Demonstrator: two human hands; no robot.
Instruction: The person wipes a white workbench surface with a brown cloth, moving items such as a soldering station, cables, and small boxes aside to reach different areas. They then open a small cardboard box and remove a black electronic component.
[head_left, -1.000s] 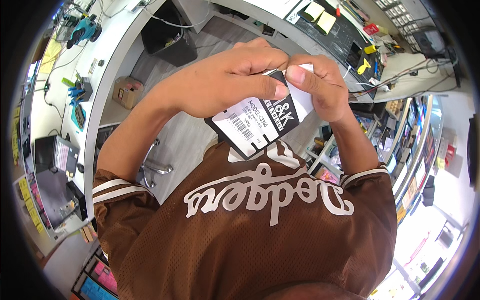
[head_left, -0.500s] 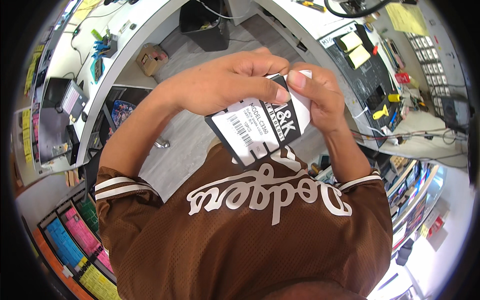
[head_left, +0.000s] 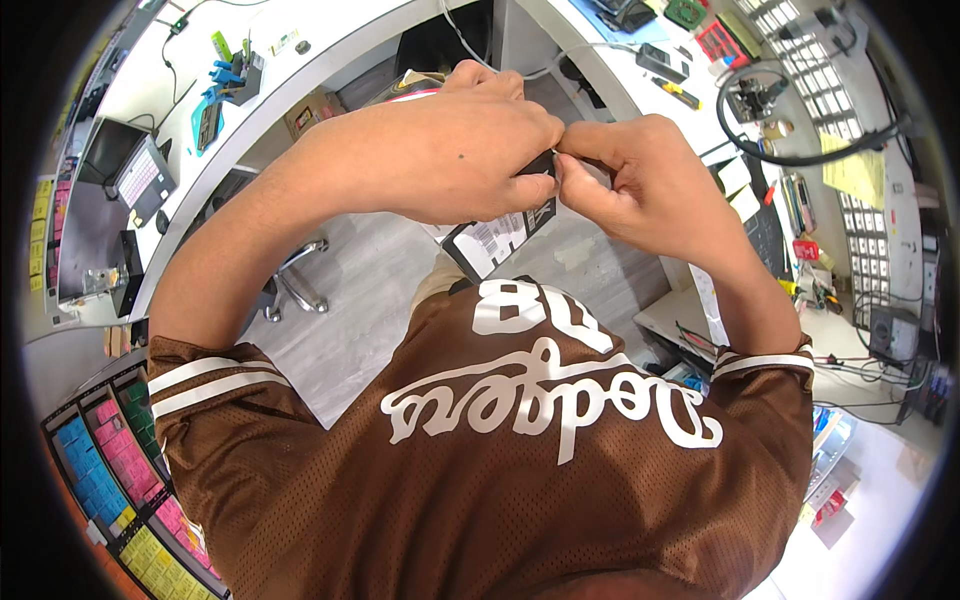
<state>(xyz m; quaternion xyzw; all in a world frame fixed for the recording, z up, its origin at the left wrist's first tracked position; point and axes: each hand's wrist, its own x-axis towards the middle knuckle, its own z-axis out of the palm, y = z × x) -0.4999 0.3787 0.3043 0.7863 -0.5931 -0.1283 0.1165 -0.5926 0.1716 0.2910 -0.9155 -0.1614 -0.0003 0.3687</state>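
A flat black-and-white labelled package point(head_left: 497, 240) is tilted in front of my chest. My left hand point(head_left: 470, 150) is closed around it from above, with the thumb over its face, and covers most of it. At its upper right corner, my right hand point(head_left: 640, 175) pinches with thumb and forefinger. A tiny pale bit shows between those fingertips, perhaps the package's edge. Beyond my left knuckles a tan and red edge point(head_left: 415, 88) sticks out; I cannot tell what it belongs to.
White desks curve around me. On the left stand a laptop point(head_left: 140, 180) and a holder of blue-handled tools point(head_left: 238, 82). A black ring-shaped lamp point(head_left: 735, 125) is at right. Below are a cardboard box point(head_left: 308, 115), a dark bin point(head_left: 440, 45) and a wheeled chair base point(head_left: 300, 285). Coloured packs fill a rack point(head_left: 120, 460).
Both hands have turned, and the package now lies mostly under my left hand. My right hand has shifted from its side to a fingertip pinch at the corner. The view has shifted too.
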